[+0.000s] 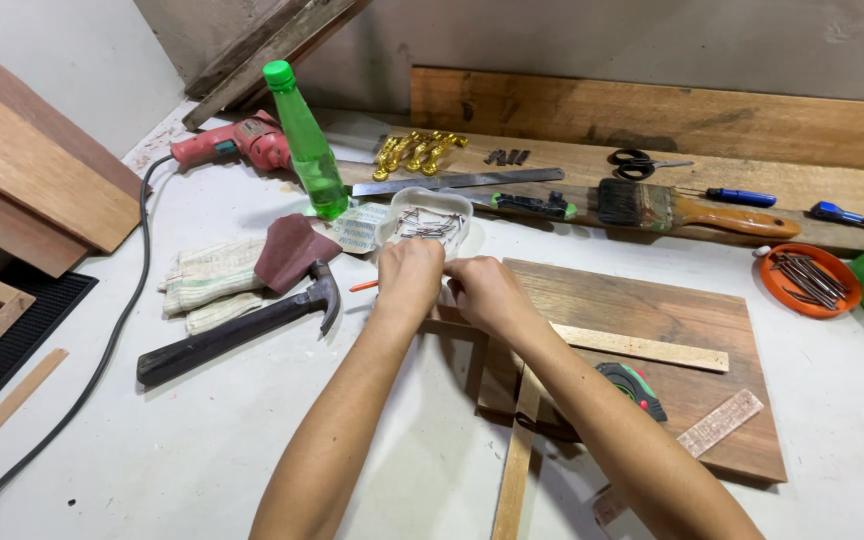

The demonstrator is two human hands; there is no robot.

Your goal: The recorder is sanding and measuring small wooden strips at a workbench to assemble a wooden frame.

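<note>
A white desk (202,450) is seen from above, backed by a grey wall with planks (652,115) leaned along it. Nearest, thin wooden strips (518,450) and a tape measure (632,385) are laid on a wooden board (652,300). Both forearms are extended forward over the desk. The left hand (409,277) and right hand (484,290) are brought close together just above the strips, fingers curled; whether anything is pinched in either grip cannot be told. Just beyond the hands a clear tray of nails (428,221) is placed. A hammer (242,325) and gloves (210,280) are found to the left; farther back, a green bottle (307,140) and red drill (237,143).
</note>
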